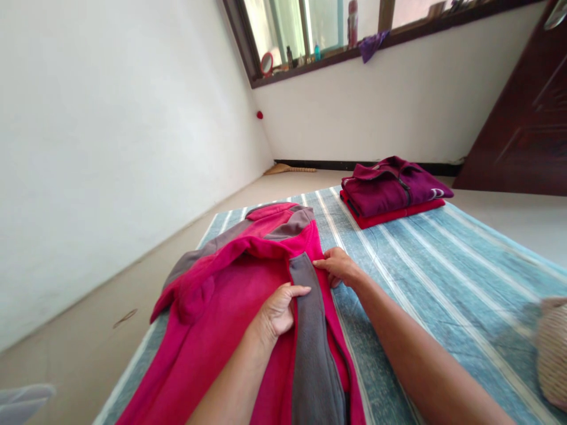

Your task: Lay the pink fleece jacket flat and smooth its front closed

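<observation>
Item 1, mat: blue with white stripes, spread on the floor. It carries everything listed below; no box, bin or basket with contents is in view.

Item 2, jacket: pink fleece with grey panels, lying flat on the left half of the mat, collar end away from you, hem running out of view at the bottom. One grey strip runs lengthwise along its right side.

Item 3, stack: two folded garments at the mat's far right, a maroon one on top of a red one, well apart from the jacket.

Item 4, woven thing: pale, at the right edge of view, only partly seen.

Your hands: your left hand lies on the pink cloth just left of the grey strip, fingers curled, thumb stretched toward the strip's top. Your right hand pinches the jacket's edge at the top of the strip, fingers nearly closed on the cloth. Both hands sit near each other, the strip between them.

Edges and room: the jacket's right edge lies well inside the mat, with bare striped mat open between it and the stack. Its left sleeve reaches the mat's left edge, beside bare floor and the white wall.
</observation>
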`<state>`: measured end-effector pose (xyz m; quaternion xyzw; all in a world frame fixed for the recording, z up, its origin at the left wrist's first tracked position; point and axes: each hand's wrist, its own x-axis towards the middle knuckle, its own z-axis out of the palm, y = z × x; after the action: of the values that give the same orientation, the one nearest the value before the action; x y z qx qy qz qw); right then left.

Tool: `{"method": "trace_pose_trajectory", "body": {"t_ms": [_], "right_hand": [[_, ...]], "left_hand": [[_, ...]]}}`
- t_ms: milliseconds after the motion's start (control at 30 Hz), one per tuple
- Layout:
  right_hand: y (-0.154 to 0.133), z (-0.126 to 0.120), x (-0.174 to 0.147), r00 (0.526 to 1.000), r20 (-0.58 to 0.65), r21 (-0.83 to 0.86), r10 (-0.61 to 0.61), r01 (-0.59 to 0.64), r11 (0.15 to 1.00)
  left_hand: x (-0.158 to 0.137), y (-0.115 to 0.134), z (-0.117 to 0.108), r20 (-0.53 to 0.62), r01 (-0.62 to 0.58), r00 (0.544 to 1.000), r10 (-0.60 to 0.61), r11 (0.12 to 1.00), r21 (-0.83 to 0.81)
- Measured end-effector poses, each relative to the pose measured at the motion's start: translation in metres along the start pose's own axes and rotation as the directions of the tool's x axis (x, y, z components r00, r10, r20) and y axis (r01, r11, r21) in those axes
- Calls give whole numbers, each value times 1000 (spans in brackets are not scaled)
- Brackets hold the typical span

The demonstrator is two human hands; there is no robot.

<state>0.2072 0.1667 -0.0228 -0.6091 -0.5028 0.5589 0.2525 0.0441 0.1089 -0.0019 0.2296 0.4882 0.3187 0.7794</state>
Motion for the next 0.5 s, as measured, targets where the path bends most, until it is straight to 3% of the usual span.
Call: {"method": "trace_pose_trajectory", "body": {"t_ms": [267, 400, 500], "right_hand": [[1, 0, 1, 981, -145, -257, -133, 92, 962], [-11, -11, -11, 921, -251, -434, -299, 169, 885], [-16, -10, -30, 876, -232, -514, -423, 259, 818]], "left_hand": [[9, -6, -9, 46, 56, 997, -57, 998, 33], [10, -8, -10, 48, 79, 996, -80, 996, 36], [8, -8, -7, 53, 87, 995, -88, 996, 14]]}}
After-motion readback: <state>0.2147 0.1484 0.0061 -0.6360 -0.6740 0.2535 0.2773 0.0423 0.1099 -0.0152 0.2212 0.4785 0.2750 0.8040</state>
